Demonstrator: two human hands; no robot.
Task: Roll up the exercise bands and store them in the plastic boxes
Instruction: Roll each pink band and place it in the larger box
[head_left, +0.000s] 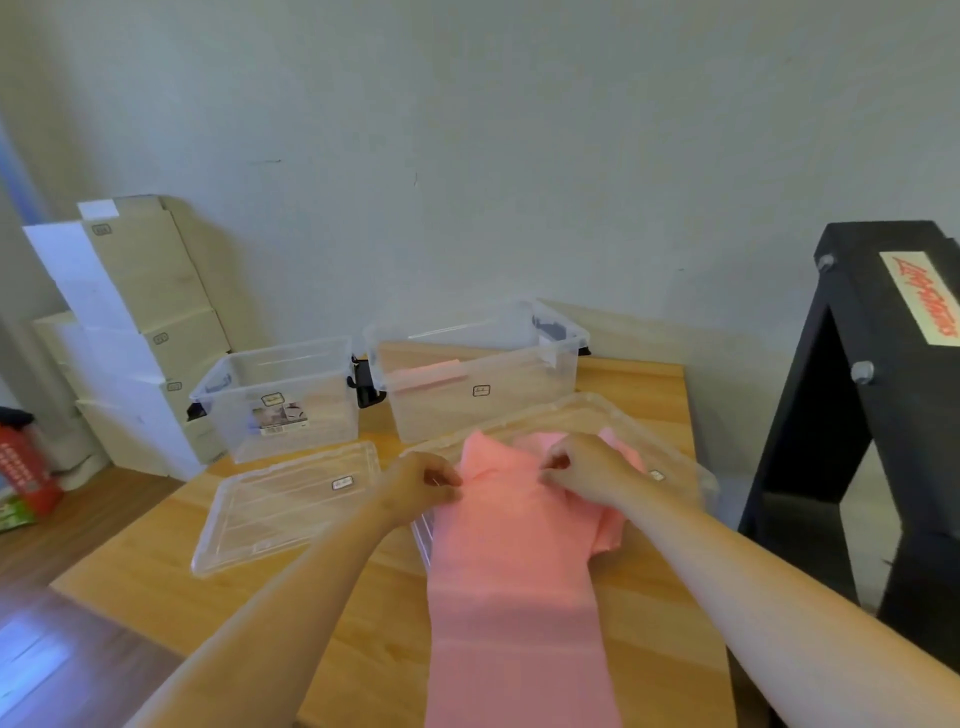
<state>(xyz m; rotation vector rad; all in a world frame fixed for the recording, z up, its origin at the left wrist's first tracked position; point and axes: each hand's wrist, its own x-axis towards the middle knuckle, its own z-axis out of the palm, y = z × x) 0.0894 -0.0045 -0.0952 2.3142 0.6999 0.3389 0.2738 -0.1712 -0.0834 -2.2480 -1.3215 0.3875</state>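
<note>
The pink band (514, 597) is pinched between fingers (450, 483) of the left hand (421, 480) and right hand (587, 467), seemingly over a lid (675, 457).

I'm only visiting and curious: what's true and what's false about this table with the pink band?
1. The left hand and the right hand both pinch the pink band. True.
2. The two clear boxes are closed with lids. False: the left box and the right box stand open; a lid lies flat on the table.
3. The right box holds a pink roll. True.
4. A black stepladder stands at the person's left. False: it stands at the right.
</note>
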